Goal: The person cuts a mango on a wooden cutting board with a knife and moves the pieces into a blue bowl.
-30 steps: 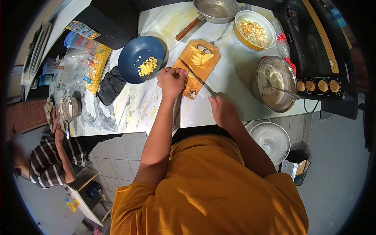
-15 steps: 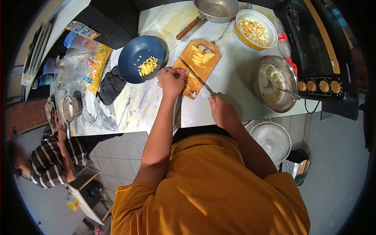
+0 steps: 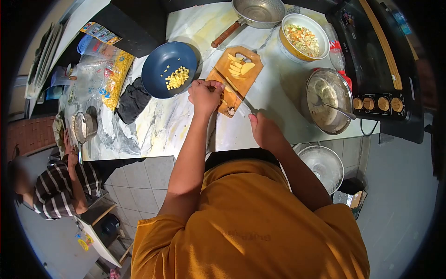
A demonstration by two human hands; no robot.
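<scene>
My right hand [image 3: 265, 130] is closed round the pale handle of a knife [image 3: 236, 93], whose blade slants up and left across the wooden cutting board [image 3: 247, 85]. At the board's left edge, my left hand [image 3: 206, 96] has its fingertips pinched together beside the blade. Whatever sits under those fingertips is mostly hidden; small pale yellow bits show near them. Several pale yellow slices, which look like potato [image 3: 247, 68], lie on the far half of the board. Left of the board stands a dark blue pan [image 3: 155, 60] with small yellow cubes [image 3: 177, 78] in it.
A metal pan [image 3: 258, 11] with a wooden handle and a bowl of shredded vegetables [image 3: 301, 41] stand at the back. To the right are a metal pot [image 3: 329, 100] with a spoon and a black oven [image 3: 371, 60]. At left, a person in a striped shirt [image 3: 58, 190] holds a small pot [image 3: 83, 128].
The view has shifted very slightly. Both hands, the knife and the slices keep nearly the same places on the board.
</scene>
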